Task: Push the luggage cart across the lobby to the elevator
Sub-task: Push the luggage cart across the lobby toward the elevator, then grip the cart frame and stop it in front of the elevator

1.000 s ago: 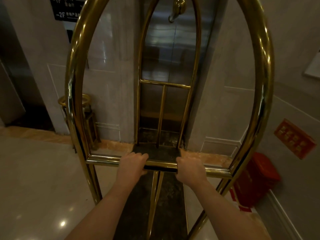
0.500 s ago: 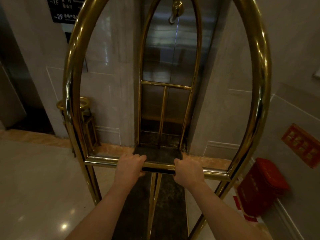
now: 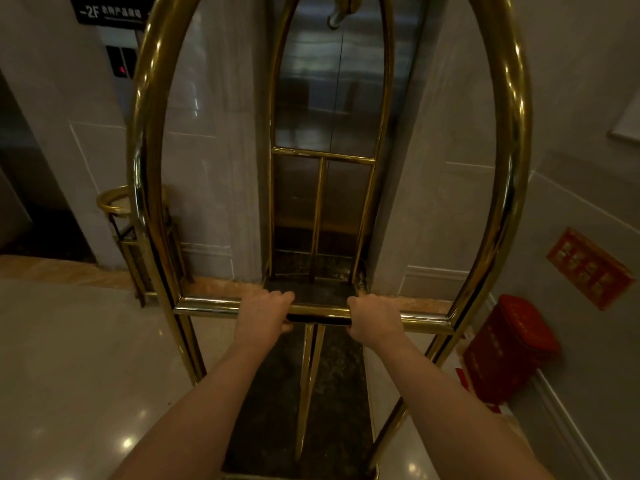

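A brass luggage cart with tall arched tubes fills the view, its dark carpeted deck running forward below my arms. Both hands grip its horizontal push bar. My left hand is closed on the bar left of centre. My right hand is closed on it right of centre. Straight ahead, seen through the far arch, stand the shut steel elevator doors. The cart's front end sits close to the doorway threshold. The deck carries no luggage that I can see.
A brass-rimmed ash bin stands against the wall left of the doors, below the call panel with a red light. A red bin sits by the right wall under a red plaque. Glossy floor spreads to the left.
The cart and I have moved forward toward the elevator doors; the walls and red bin have come nearer. Both hands keep the same grip on the bar.
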`<state>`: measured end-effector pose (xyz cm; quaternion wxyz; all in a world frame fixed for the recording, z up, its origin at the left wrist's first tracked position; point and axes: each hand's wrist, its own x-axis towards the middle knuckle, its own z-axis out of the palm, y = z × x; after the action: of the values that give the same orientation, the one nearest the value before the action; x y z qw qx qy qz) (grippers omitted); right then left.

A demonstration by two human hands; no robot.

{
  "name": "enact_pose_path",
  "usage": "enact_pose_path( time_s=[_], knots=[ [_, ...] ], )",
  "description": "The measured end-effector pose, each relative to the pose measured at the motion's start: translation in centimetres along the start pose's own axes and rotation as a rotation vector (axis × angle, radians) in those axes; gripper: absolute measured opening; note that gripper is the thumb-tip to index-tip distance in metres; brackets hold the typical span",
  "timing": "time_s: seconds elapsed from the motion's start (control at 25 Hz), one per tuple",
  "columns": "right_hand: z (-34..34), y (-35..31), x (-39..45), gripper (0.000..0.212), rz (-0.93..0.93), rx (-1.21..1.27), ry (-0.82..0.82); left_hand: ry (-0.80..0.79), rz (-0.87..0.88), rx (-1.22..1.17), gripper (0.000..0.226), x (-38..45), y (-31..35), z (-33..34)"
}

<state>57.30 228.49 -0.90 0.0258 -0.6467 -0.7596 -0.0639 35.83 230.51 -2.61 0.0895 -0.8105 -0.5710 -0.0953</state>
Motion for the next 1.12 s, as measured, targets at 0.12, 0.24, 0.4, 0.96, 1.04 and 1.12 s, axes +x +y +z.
enact_pose_path(
  time_s=[0.12,0.24,0.4,0.96,1.04,1.12],
  knots=[
    [0.2,-0.1,-0.3,0.021,0.001,0.013,-0.007,0.023,0.006,-0.002,0.026,-0.4,0.1,0.2],
    [0.0,-0.3,-0.6,0.021,0.034,0.033,-0.02,0.008,0.011,-0.021,0.026,-0.4,0.0,0.3],
    [-0.3,-0.9,-0.8,0.02,0.08,0.053,-0.043,0.009,0.044,-0.073,0.026,-0.3,-0.3,0.2],
    [0.0,-2.1,-1.4,0.036,0.191,-0.135,-0.008,-0.124,0.051,-0.385,0.04,-0.8,-0.9,-1.2],
    [-0.1,-2.2,-1.6,0.038,0.212,-0.128,-0.002,-0.011,0.004,-0.587,0.034,-1.0,-1.2,-2.0],
    [-0.2,-2.3,-1.6,0.04,0.227,-0.13,-0.004,0.29,-0.065,-0.564,0.029,-1.6,-1.5,-3.6]
  ],
)
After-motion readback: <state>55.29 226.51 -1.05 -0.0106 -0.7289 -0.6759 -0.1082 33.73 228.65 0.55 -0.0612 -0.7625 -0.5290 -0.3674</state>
